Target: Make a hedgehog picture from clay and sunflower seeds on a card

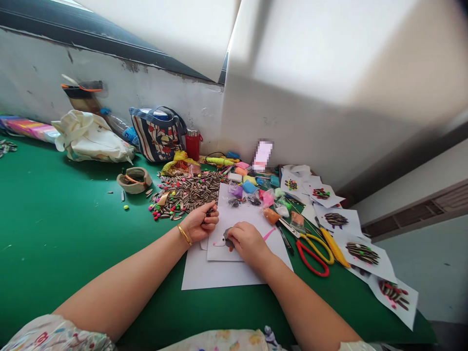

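White paper sheets [237, 275] lie on the green table. On the upper sheet is a small animal figure [221, 239] with a white pointed face, a grey body and a pink tail. My right hand [250, 243] rests over its body, fingertips pinched together; anything between them is hidden. My left hand [202, 222], palm up at the sheet's left edge, has its fingers curled round some dark seeds. Just beyond it spreads a large pile of striped sunflower seeds [190, 192] mixed with coloured balls.
Red and yellow scissors [313, 253], a yellow cutter [334, 247] and bags of coloured clay [271, 215] lie right. Finished seed pictures [361, 253] line the right edge. A tape roll [134, 180], cloth bag [95, 139], tote [159, 136] and red bottle [192, 145] stand at back left.
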`<state>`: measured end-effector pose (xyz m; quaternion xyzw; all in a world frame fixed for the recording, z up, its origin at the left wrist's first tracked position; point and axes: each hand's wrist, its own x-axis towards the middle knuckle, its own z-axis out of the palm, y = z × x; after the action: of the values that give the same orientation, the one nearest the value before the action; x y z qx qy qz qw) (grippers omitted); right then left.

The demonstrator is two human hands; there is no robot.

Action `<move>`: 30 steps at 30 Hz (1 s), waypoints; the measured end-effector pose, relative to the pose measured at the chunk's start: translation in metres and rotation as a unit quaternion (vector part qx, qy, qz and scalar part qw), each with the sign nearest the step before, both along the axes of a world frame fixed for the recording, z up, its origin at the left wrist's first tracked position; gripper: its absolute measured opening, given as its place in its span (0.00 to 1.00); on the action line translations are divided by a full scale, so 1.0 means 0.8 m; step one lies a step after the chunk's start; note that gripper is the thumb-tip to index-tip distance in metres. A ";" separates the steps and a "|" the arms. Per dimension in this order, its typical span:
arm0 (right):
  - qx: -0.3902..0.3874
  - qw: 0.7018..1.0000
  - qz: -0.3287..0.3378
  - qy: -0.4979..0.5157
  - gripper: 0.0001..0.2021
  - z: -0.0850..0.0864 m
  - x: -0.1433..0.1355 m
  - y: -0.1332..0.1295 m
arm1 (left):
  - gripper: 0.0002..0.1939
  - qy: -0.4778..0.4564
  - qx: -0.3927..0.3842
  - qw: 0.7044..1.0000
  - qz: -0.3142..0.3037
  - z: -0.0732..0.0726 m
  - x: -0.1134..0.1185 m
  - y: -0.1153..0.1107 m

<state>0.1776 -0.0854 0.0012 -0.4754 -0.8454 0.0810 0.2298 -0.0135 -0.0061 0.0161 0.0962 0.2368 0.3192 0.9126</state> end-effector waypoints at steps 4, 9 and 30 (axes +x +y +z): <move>0.011 0.999 0.004 -0.030 0.06 -0.005 0.000 0.002 | 0.11 0.003 0.002 1.000 0.002 0.000 0.000 0.000; 0.033 0.997 0.013 -0.074 0.06 -0.012 0.000 0.002 | 0.11 0.006 0.003 1.000 0.004 0.000 0.001 0.000; 0.034 0.994 -0.034 0.098 0.09 0.047 -0.008 0.003 | 0.13 0.004 0.025 0.998 -0.059 0.014 0.008 -0.022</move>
<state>0.1712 -0.0830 0.0392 -0.4852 -0.8047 0.0909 0.3299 -0.0067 -0.0238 0.0276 0.1343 0.2261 0.2706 0.9261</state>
